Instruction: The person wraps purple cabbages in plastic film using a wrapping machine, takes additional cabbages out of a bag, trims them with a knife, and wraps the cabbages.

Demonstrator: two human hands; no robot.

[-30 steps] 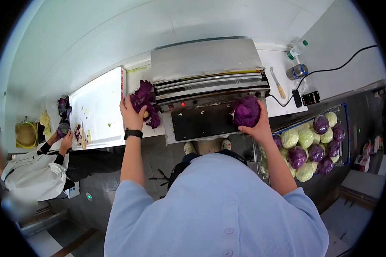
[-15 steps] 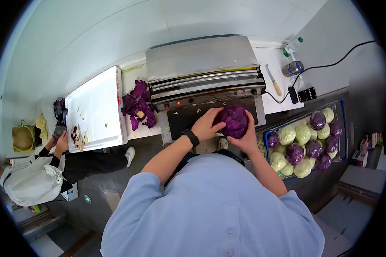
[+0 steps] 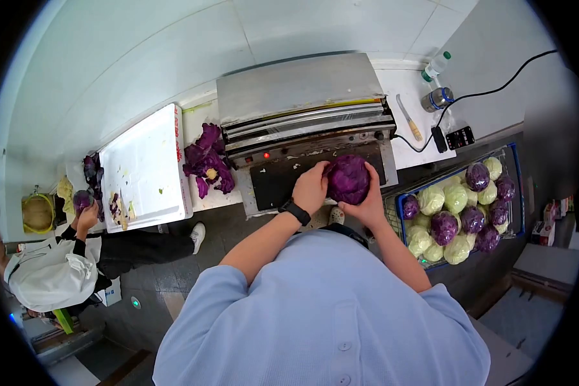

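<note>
Between my two hands is a round red cabbage, held over the dark front plate of a film wrapping machine. My left hand curves around its left side, a black watch on the wrist. On the cabbage's lower right side, my right hand is wrapped with the thumb underneath. Behind the cabbage run the machine's metal rollers with clear film, and a red light glows on its front panel. Loose purple cabbage leaves lie on the counter left of the machine.
To the right stands a blue-edged crate of wrapped green and red cabbages. A knife, a phone, a flask, a bottle and a black cable sit beyond the machine. At left, a co-worker holds a cabbage near a white tray.
The red cabbage has turned slightly in my hands, and my left hand has shifted a little on its side. The co-worker at left has raised a cabbage.
</note>
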